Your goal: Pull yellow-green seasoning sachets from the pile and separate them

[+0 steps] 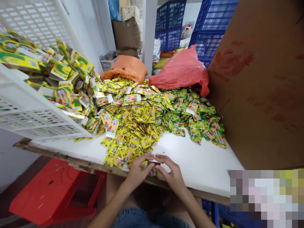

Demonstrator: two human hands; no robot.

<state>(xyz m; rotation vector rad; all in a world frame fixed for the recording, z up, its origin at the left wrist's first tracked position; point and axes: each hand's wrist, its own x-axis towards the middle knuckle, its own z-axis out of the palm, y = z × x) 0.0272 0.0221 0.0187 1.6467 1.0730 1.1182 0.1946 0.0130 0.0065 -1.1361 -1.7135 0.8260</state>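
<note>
Both hands meet at the front edge of the white table (204,167), around a small box (154,171) with its white flap at the top. My left hand (139,171) has its fingers and thumb on the box's left side; my right hand (171,172) grips the right side. The fingers partly hide the box. Just beyond lies a heap of yellow sachets (134,136). Green sachets (180,110) are piled further right. Small printed boxes (65,95), some with open flaps, spill from a tilted white crate (42,118) at the left.
A large brown carton (258,88) stands along the right side. Orange (128,68) and red (181,69) sacks lie behind the heaps. Blue crates (211,27) are stacked at the back. A red stool (47,190) is at lower left.
</note>
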